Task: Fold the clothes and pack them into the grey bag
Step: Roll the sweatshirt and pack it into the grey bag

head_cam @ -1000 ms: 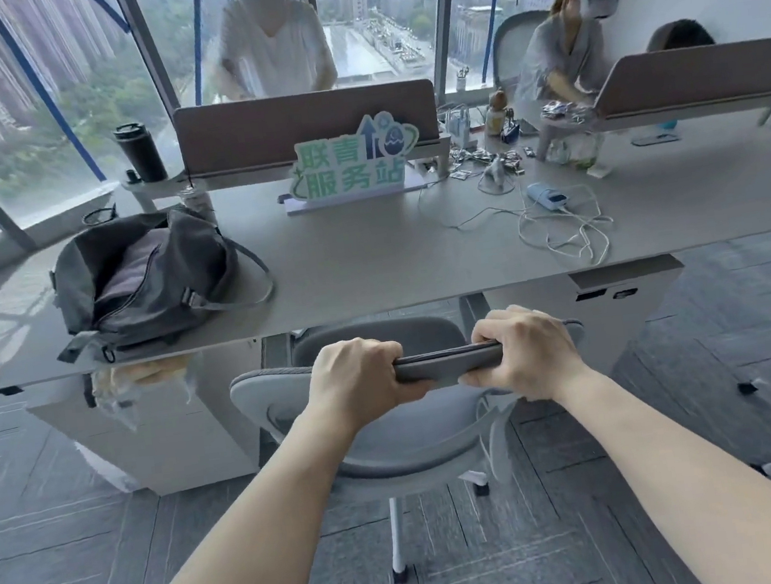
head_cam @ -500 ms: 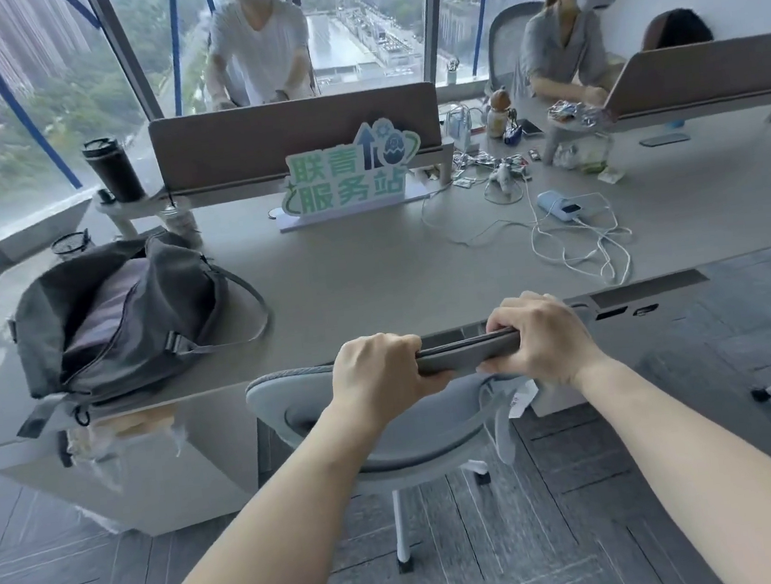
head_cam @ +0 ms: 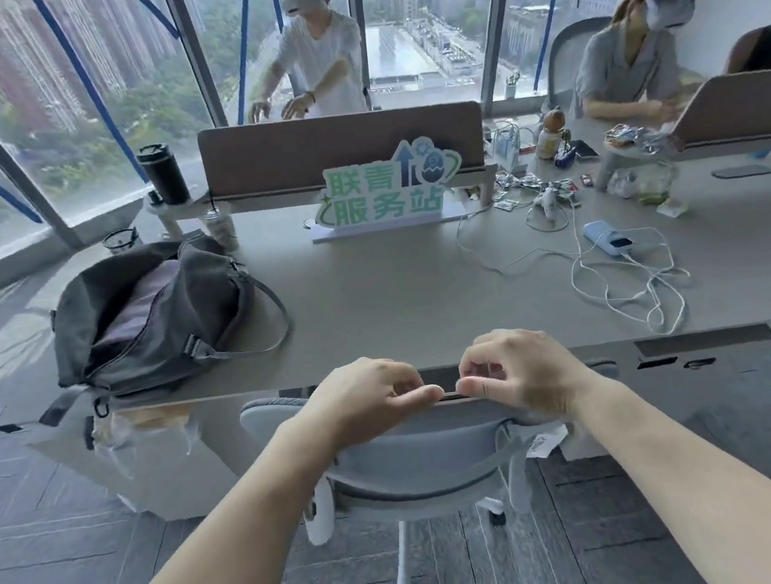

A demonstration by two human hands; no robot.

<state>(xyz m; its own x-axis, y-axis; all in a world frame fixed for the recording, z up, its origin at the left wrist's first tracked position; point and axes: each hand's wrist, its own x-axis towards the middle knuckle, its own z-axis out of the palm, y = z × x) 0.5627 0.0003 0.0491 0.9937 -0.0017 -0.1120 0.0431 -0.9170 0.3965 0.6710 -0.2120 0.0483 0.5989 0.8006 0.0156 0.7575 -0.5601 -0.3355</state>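
The bag point(head_cam: 157, 315) lies unzipped on the table point(head_cam: 398, 300), left of me; my left hand point(head_cam: 366, 400) and right hand point(head_cam: 521, 375) pinch the chair point(head_cam: 420, 459) back's top edge; I'd release it and reach bagward.

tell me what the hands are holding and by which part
Both the left hand and right hand grip the grey fabric office chair by its backrest's top edge.

both hands have loosened on the chair back point(head_cam: 436, 434), left hand point(head_cam: 366, 400) and right hand point(head_cam: 520, 372) now pinching its top edge.
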